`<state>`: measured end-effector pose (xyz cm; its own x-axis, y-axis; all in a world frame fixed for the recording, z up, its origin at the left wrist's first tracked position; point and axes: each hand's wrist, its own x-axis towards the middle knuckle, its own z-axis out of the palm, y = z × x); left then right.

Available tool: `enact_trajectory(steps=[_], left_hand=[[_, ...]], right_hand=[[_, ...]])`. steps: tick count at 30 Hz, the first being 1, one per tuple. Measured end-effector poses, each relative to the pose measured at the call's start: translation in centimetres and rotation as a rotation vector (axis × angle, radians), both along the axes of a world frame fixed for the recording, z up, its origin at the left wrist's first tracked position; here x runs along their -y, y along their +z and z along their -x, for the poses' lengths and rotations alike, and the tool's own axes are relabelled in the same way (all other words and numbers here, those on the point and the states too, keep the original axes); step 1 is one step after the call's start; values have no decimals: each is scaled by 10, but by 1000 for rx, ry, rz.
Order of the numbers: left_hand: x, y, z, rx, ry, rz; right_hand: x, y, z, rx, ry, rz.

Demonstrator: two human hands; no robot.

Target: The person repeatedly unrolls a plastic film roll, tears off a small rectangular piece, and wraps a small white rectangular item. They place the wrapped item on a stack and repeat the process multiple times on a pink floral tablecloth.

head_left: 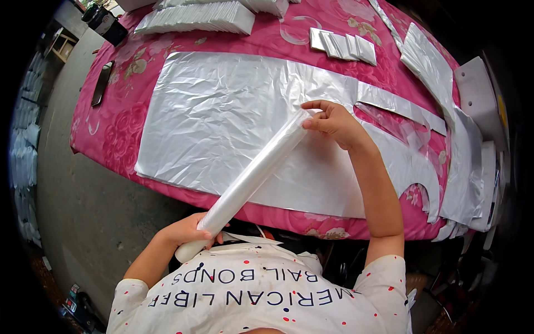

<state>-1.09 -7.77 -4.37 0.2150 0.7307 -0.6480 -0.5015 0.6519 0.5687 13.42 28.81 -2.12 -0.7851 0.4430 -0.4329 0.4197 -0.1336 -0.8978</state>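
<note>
A long roll of shiny white plastic film (250, 173) slants across my front, its lower end close to my shirt. My left hand (192, 229) is closed round that lower end. At the upper end, my right hand (332, 123) pinches the roll's edge between thumb and fingers. Beneath it, a flat layer of silvery-white plastic bags (208, 111) lies on the table, wrinkled on the left. Handle-like strips (400, 104) with a cut-out gap between them reach to the right. Part of this layer is hidden by the roll and my right forearm.
A pink flowered cloth (114, 136) covers the table. At the back stand a row of folded white packets (194, 19) and a small fanned group of packets (343, 45). A phone (102, 83) and dark jar (104, 25) are left; more plastic sheets (428, 67) and a white box (481, 94) are right.
</note>
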Motion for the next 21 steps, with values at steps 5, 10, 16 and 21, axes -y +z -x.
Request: enact_trajectory(steps=[5, 10, 16, 21], left_hand=[[27, -8, 16, 74, -89, 136], [92, -31, 46, 164, -211, 138], [43, 15, 70, -89, -541, 70], [-91, 62, 58, -1024, -763, -476]], right_hand=[[-61, -4, -29, 13, -230, -120], [-121, 8, -71, 74, -421, -343], [-141, 0, -71, 79, -331, -400], [-115, -5, -27, 13, -218, -297]])
